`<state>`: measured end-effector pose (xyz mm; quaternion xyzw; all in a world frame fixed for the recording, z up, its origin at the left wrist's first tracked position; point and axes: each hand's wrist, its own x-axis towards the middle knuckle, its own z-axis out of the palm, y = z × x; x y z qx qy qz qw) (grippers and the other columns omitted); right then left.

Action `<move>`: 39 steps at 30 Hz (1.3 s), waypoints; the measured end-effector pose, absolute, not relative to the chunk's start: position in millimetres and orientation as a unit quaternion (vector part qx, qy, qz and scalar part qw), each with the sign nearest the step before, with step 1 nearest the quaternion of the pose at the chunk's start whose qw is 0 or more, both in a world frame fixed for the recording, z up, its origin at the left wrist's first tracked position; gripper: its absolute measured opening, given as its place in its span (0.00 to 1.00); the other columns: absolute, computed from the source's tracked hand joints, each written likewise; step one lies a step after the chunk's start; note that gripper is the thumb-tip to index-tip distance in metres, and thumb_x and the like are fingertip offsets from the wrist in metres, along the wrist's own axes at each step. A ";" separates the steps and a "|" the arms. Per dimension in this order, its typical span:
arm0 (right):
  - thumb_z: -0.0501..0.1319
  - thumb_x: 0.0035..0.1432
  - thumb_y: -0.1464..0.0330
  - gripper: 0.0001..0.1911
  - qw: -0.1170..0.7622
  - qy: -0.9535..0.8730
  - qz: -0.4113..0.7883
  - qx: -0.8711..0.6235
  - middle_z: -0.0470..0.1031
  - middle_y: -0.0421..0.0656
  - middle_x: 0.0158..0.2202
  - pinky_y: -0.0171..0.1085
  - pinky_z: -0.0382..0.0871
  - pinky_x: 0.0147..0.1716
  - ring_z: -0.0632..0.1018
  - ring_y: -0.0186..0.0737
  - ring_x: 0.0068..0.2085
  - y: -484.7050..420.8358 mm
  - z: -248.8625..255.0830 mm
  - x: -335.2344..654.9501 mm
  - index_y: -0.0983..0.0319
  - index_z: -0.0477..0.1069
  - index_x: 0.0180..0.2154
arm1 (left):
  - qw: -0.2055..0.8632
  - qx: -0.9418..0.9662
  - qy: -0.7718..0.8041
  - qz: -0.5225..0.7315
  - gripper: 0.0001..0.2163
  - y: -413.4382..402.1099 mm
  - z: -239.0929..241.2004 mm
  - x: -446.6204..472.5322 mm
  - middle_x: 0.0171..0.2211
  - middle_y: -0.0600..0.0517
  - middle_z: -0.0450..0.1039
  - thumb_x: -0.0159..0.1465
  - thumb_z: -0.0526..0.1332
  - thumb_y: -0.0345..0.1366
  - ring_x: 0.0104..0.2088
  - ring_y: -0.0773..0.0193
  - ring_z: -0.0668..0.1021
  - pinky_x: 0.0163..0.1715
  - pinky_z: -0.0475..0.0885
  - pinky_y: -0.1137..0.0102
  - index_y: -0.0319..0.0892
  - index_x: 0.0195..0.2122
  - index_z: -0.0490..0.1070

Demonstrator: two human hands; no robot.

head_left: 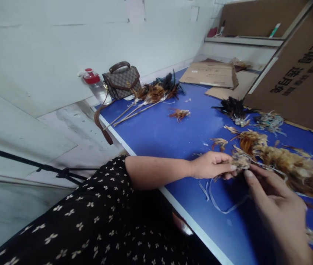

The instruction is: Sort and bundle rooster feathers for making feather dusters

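Note:
My left hand (pixel 214 165) is closed around a small bunch of tan and grey feathers (pixel 240 162), its thumb lying along the near side. At the bunch's right edge, the thumb and forefinger of my right hand (pixel 280 202) pinch together. A small dark bit shows at that thumb's tip; I cannot tell what it is. Pale flat string (pixel 222 210) loops over the table below both hands. Just beyond them lies a long heap of tan and brown feathers (pixel 288 162), with a small loose tuft (pixel 219 142) to its left.
The blue table (pixel 156 136) carries black feathers (pixel 233 110) and a tangle of string (pixel 270 120) farther back. Feathered sticks (pixel 134 116) lie by a handbag (pixel 121 81) and a bottle (pixel 97 86). Cardboard (pixel 208 73) lies behind; a large carton (pixel 297 81) stands at right.

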<state>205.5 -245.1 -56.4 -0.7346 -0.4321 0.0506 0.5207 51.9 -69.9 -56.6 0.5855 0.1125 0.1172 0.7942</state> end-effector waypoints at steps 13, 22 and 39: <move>0.80 0.62 0.50 0.16 0.579 -0.421 0.083 -0.694 0.85 0.47 0.45 0.39 0.81 0.40 0.84 0.44 0.42 -237.0 -62.0 192.2 0.56 0.88 0.37 | 0.684 0.711 0.066 0.145 0.16 -72.9 -77.3 58.1 0.32 0.54 0.76 0.71 0.79 0.40 0.34 0.67 0.78 0.41 0.77 0.68 0.41 0.32 0.76; 0.75 0.66 0.46 0.21 0.539 -0.410 0.075 -0.732 0.83 0.44 0.41 0.38 0.76 0.37 0.81 0.41 0.37 -239.2 -77.9 201.7 0.57 0.83 0.38 | 0.691 0.682 0.090 0.222 0.17 -69.1 -87.3 61.7 0.55 0.41 0.89 0.65 0.84 0.40 0.56 0.55 0.88 0.70 0.80 0.55 0.38 0.51 0.90; 0.73 0.71 0.39 0.27 0.531 -0.425 0.112 -0.724 0.84 0.44 0.43 0.39 0.82 0.42 0.85 0.43 0.40 -236.0 -78.9 194.4 0.55 0.85 0.40 | 0.797 0.571 0.121 0.153 0.22 -76.6 -78.4 59.3 0.36 0.52 0.83 0.70 0.79 0.55 0.33 0.69 0.81 0.47 0.84 0.62 0.37 0.46 0.89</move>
